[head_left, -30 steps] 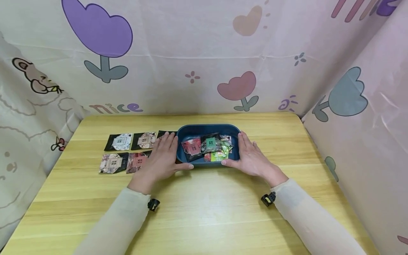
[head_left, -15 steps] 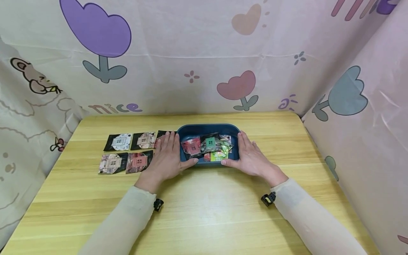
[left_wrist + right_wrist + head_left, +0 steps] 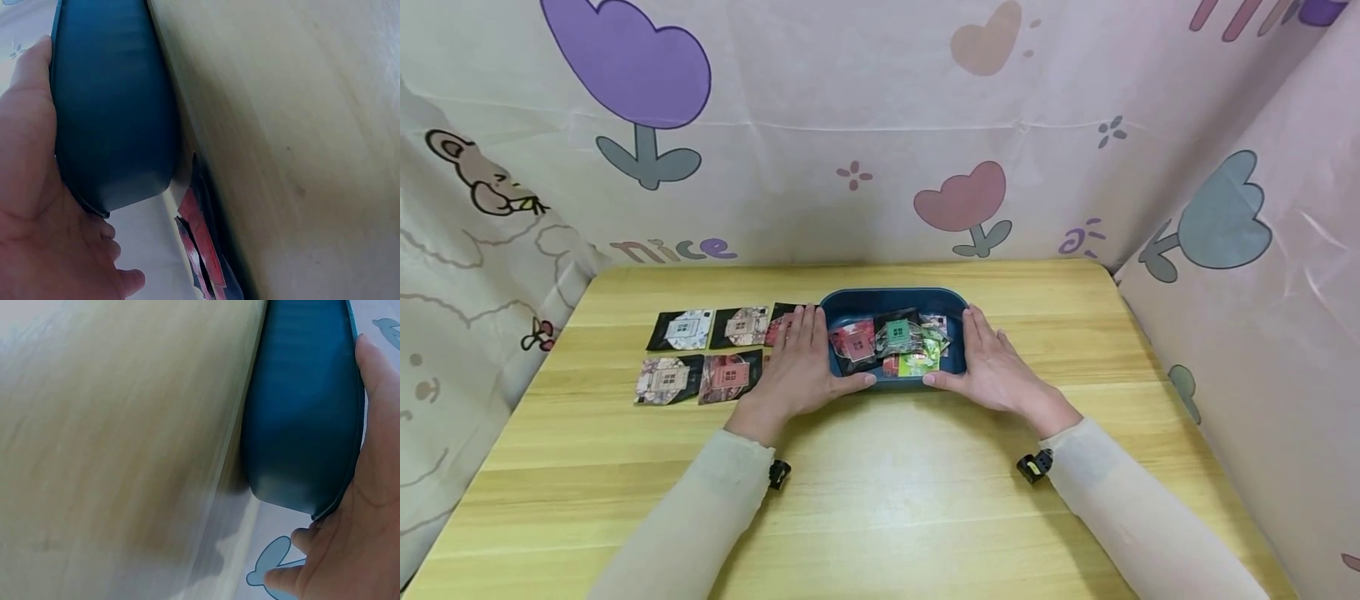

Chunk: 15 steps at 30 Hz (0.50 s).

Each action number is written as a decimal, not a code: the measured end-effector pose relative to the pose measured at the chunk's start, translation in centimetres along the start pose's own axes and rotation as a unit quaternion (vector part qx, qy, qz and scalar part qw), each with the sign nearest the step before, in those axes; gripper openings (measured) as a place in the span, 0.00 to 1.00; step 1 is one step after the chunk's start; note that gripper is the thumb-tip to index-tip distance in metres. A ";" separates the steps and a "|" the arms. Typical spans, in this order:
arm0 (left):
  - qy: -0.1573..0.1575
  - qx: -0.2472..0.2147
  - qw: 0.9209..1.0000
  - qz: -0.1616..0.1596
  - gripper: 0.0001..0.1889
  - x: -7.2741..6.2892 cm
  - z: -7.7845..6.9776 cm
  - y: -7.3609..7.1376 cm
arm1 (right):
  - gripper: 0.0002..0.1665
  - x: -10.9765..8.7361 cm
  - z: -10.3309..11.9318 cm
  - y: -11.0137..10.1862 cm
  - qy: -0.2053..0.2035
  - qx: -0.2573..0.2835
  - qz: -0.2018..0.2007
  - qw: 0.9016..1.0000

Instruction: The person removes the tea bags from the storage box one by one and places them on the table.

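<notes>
A dark blue rectangular box with rounded corners stands on the table, holding several small packets. Among them are a red one, a black one with a green label and a bright green one. My left hand lies along the box's left end, fingers straight, thumb on the front rim. At the right end my right hand rests the same way. Both wrist views show the box's outer wall beside the palm. The left hand partly covers packets behind it.
Left of the box, flat packets lie in two rows: a white-and-black one, a beige one, a dark red one, a floral one and a red one. A printed curtain encloses the wooden table.
My left hand has shifted slightly right, closer against the box, uncovering more of the packets beside it. The right hand and the box stay nearly in place.
</notes>
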<state>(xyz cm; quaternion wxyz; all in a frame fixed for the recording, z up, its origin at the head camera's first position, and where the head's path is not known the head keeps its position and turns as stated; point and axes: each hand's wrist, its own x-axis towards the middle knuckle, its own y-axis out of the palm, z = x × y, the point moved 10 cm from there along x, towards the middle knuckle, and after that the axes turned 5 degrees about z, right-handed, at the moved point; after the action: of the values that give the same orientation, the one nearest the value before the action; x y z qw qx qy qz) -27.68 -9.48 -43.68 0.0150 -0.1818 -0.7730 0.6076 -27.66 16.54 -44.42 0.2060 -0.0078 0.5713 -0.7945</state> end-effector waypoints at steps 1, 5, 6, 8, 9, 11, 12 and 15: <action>-0.001 -0.001 1.000 0.000 0.75 0.0 0.0 0.0 | 0.83 0.0 0.0 -0.1 0.000 -0.001 0.000 1.000; -0.004 -0.003 1.000 0.003 0.76 0.1 0.0 -0.1 | 0.83 0.0 0.1 -0.4 0.001 -0.011 0.003 1.000; -0.005 -0.002 1.000 0.004 0.75 0.1 -0.1 -0.1 | 0.84 0.0 0.2 -0.5 0.000 -0.014 0.003 1.000; -0.006 0.000 1.000 0.007 0.75 0.1 -0.1 -0.1 | 0.84 0.0 0.3 -0.9 -0.002 -0.024 0.005 1.000; -0.007 0.002 1.000 0.008 0.75 0.1 -0.1 -0.1 | 0.84 -0.1 0.4 -1.0 -0.003 -0.031 0.007 1.000; -0.008 0.003 1.000 0.012 0.75 0.1 -0.2 -0.1 | 0.84 0.0 0.6 -1.4 -0.006 -0.044 0.010 0.999; -0.008 0.004 1.000 0.013 0.76 0.1 -0.2 0.0 | 0.82 0.0 0.8 -1.7 -0.007 -0.050 0.010 0.999; -0.011 0.005 1.000 0.015 0.75 0.0 -0.1 -0.1 | 0.75 0.4 1.8 -2.6 -0.018 -0.067 0.003 0.998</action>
<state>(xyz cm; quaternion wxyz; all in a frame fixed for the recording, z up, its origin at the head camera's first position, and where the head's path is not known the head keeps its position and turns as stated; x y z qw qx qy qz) -27.67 -9.40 -43.54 -0.0014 -0.1865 -0.7674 0.6134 -28.40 15.49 -41.50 0.2173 -0.0340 0.6192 -0.7538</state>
